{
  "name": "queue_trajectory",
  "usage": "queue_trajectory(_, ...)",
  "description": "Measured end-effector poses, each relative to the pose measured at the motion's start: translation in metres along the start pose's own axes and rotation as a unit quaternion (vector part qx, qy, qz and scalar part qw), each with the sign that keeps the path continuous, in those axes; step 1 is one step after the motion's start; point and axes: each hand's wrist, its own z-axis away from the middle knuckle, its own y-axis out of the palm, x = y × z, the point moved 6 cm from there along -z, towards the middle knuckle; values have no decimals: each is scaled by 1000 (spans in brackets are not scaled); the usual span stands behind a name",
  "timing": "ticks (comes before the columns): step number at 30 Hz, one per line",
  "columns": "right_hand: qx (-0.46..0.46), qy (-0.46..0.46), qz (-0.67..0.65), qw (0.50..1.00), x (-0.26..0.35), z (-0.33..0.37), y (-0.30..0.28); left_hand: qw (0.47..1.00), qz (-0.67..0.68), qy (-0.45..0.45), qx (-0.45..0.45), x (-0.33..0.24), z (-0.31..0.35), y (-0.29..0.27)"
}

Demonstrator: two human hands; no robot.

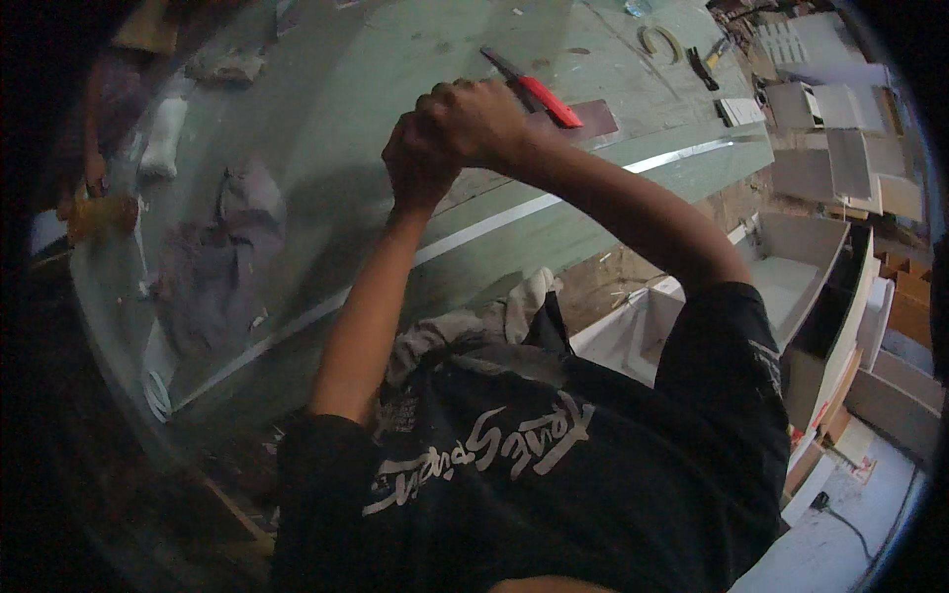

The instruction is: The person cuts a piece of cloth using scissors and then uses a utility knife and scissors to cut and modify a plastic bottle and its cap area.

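"Black shirt [643, 474] closest — then the hands?"
"Right hand [479, 121] folded over left hand [415, 166], fingers curled in tightly; whether they grip anything, I cannot tell."
"And the red-handled tool [549, 102]?"
"Just beside the right hand, its handle over a brown plate [600, 120], inward from the near edge of the green workbench [376, 49]."
"Anything farther?"
"Yes — a pale ring [675, 43] toward the workbench's right edge."

From my remote station, I observe a green worktop [390, 54] extending beneath and beyond the right hand [479, 124]. A pale strip [494, 220] runs along its near side. To the right of the right hand, open white boxes [816, 237] adjoin a littered brown floor [611, 269]. Lighting is dim; shadows cross the worktop leftward.
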Motion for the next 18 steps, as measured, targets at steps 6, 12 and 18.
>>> queue_trajectory(6, -148, 123, -120, 974, -37, 37, -9, 988, -14, 152, 29, 4, 1, -8)
queue_trajectory(12, -161, 384, 43, 908, -156, 118, 50, 990, 101, -6, 95, 3, -4, -39)
queue_trajectory(18, -107, 347, -12, 932, -167, 120, 78, 987, 37, -80, 132, 0, 3, -59)
